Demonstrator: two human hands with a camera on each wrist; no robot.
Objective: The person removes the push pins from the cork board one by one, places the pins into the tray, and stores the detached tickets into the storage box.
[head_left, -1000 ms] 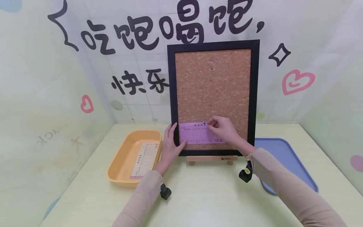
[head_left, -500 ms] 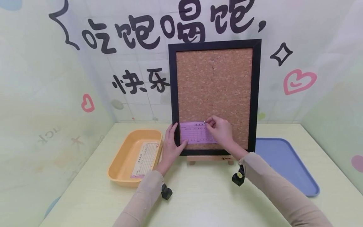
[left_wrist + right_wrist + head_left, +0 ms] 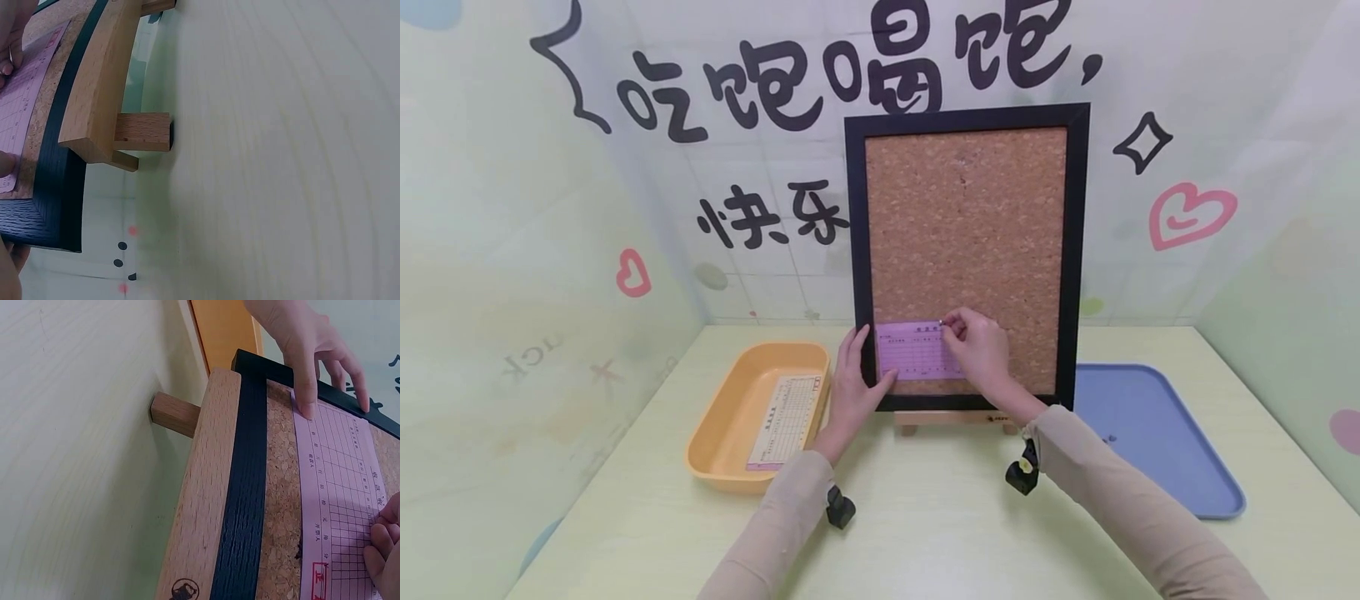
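Pink paper, thin and limp, is what is being handled: a printed slip (image 3: 917, 350) is held flat against the lower left of the cork board (image 3: 966, 250), just above the black frame's bottom rail. It is judged to be light, easily creased or torn at a pinhole, and best steadied by flat pressure near its edges rather than by any pinch of its middle.

The slip's lower left corner is pressed by the thumb of the left hand (image 3: 850, 383), whose straight fingers are laid along the outer edge of the frame. At the slip's upper edge, a small metal pushpin (image 3: 940, 323) is pinched by the curled fingers of the right hand (image 3: 981, 350). The board is propped on a wooden easel (image 3: 958, 419) standing on the pale table (image 3: 925, 517).

An orange tray (image 3: 722, 442) holding another printed slip (image 3: 782, 421) is seen to the left, a blue tray (image 3: 1157, 433) to the right.

Much of the pink slip's right half is covered by the right hand, and how deep the pin is seated cannot be told. The print is too small to be read. In the left wrist view only fingertips are caught at the picture's edge.
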